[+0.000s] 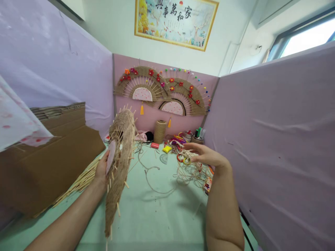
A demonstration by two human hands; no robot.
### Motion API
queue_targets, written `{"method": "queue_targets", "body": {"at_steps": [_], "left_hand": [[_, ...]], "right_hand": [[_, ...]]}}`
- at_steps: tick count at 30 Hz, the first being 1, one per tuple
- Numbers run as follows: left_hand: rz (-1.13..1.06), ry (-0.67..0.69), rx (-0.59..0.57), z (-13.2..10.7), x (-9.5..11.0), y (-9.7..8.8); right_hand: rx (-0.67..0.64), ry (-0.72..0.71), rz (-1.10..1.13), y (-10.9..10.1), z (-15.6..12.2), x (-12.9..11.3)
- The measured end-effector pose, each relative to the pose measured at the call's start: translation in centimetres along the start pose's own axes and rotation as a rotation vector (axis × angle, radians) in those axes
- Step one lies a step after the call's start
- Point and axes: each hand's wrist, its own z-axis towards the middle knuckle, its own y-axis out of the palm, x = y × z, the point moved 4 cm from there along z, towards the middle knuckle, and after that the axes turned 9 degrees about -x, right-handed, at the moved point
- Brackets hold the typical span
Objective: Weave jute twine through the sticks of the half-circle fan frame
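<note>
The left hand (101, 167) is closed on the pale half-round centre of a woven fan (122, 146), its fingers partly hidden by the fan itself. The fan is held up on edge, its brown band extended above and below the gripping fingers and short stick ends set along its rim. The right hand (209, 155) is held raised, palm downward, with thumb and fingers apart and nothing seen between them. Near its fingertips a red ring (179, 158) and a yellow ring (186, 161) are seen; whether either is touched cannot be told. Below these fingers a tangle of thin strands (192, 174) is spread on the green table (157, 219). Between the two sets of fingers are placed a loose cord (150, 183) and a clear protractor (163, 159), the latter nearer the right fingertips, with a yellow packet (166, 149) and a red packet (154, 145) just beyond. To the left of the left fingers a bundle of sticks (83, 176) is laid alongside a sheet of cardboard (52, 164). Beyond both hands a spool of twine (159, 131) is stood upright, and a cup of pens (197, 140) is placed behind the right fingers. Farthest from the fingers, two flower-trimmed fans (142, 71) are mounted, partly overlapping, on a pink board (134, 118), a yellow tassel (142, 109) being hung below the left one.
</note>
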Motion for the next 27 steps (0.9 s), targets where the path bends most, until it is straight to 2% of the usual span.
{"method": "queue_targets", "body": {"at_steps": [3, 5, 8, 11, 15, 18, 20, 27], "left_hand": [[0.031, -0.025, -0.076, 0.3, -0.7, -0.1], [0.04, -0.029, -0.1, 0.6, -1.1, -0.3], [0.05, -0.005, -0.125, 1.0, -1.5, -0.5], [0.069, 0.003, -0.122, 1.1, -1.7, -0.6], [0.069, 0.056, -0.079, 0.9, -1.4, -0.5], [0.043, 0.103, -0.028, 0.7, -1.1, -0.4], [0.031, 0.106, -0.025, 0.5, -1.1, -0.1], [0.027, 0.141, 0.043, 0.8, -1.2, -0.5]], "right_hand": [[0.162, -0.087, 0.044, 2.1, 2.4, -3.1], [0.252, -0.214, 0.128, 4.1, 4.3, -4.8], [0.189, -0.427, 0.312, 7.6, 6.9, -6.6], [0.2, -0.457, 0.44, 9.6, 8.1, -7.0], [0.321, -0.349, 0.458, 9.7, 7.9, -6.7], [0.462, -0.326, 0.338, 9.0, 7.3, -6.7], [0.507, -0.31, 0.258, 8.7, 7.2, -6.7], [0.44, -0.26, 0.09, 8.7, 7.2, -6.2]]}}
